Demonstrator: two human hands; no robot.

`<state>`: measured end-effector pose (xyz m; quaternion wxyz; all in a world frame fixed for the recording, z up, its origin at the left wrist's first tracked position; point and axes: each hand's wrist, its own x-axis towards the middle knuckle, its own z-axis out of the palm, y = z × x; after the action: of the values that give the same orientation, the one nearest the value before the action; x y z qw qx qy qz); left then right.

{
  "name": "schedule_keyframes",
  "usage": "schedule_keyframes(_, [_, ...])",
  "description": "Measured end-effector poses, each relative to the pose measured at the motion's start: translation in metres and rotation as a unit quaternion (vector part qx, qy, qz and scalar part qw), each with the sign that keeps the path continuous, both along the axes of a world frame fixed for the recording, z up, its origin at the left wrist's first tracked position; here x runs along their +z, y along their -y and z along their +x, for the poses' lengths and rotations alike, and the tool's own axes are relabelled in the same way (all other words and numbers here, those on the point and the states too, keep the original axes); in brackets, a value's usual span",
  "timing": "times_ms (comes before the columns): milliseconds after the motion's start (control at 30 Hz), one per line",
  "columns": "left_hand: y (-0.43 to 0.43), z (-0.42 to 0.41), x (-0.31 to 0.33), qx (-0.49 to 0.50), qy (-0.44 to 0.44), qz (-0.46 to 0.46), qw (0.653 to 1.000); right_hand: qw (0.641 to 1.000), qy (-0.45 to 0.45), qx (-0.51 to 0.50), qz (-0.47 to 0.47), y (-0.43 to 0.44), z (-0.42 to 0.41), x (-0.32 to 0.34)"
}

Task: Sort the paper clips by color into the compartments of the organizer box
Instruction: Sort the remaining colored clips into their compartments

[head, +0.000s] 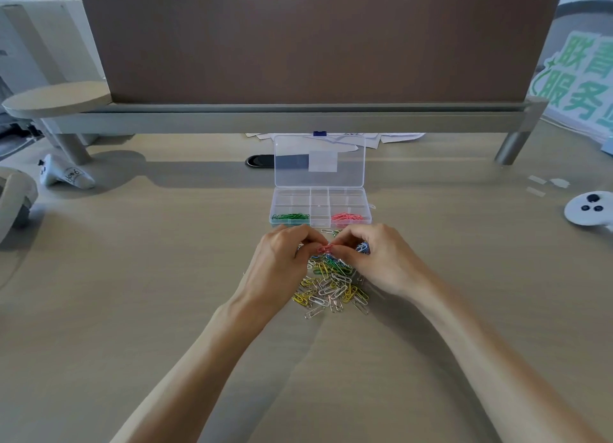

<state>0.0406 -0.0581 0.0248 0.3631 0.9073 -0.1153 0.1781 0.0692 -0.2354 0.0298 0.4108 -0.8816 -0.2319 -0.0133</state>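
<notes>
Your forearms [199, 359] reach in across the bench [132, 276], meeting over the far end of the heap of mixed paper clips [331, 286]. Your left hand [282, 253] and right hand [374, 253] both pinch one red clip [326, 248] at the fingertips, probably to work it loose from the tangle. Just beyond stands the organizer box [320, 190], its lid [320, 144] propped open. Green clips [291, 217] lie in its near-left compartment and red clips [346, 216] in the near-right, so this one likely goes right.
</notes>
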Motion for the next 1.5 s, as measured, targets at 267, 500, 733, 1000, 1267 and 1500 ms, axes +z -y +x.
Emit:
schedule_keyframes(267, [-0.039, 0.005, -0.015, 0.087, -0.021, -0.009, 0.996, 0.973, 0.137, -0.156, -0.104, 0.012, 0.045, 0.008])
schedule_keyframes(500, [-0.063, -0.002, -0.033, 0.137, 0.002, 0.083, 0.987, 0.963, 0.157, -0.128, -0.179, 0.009, 0.065, -0.006])
schedule_keyframes(733, [-0.065, -0.006, -0.042, 0.117, 0.023, 0.211, 0.97, 0.954, 0.187, -0.197, -0.128, 0.036, 0.032, -0.024])
schedule_keyframes(1000, [-0.035, 0.01, -0.043, 0.13, 0.009, 0.237, 0.963, 0.938, 0.167, -0.199, -0.23, 0.026, 0.027, -0.037])
schedule_keyframes(1267, [-0.031, 0.019, -0.041, 0.11, 0.009, 0.223, 0.969, 0.966, 0.165, -0.094, -0.177, 0.013, 0.013, -0.036])
schedule_keyframes(1500, [-0.035, 0.022, -0.037, 0.07, 0.013, 0.151, 0.986, 0.984, 0.114, -0.132, -0.038, 0.027, -0.015, -0.035])
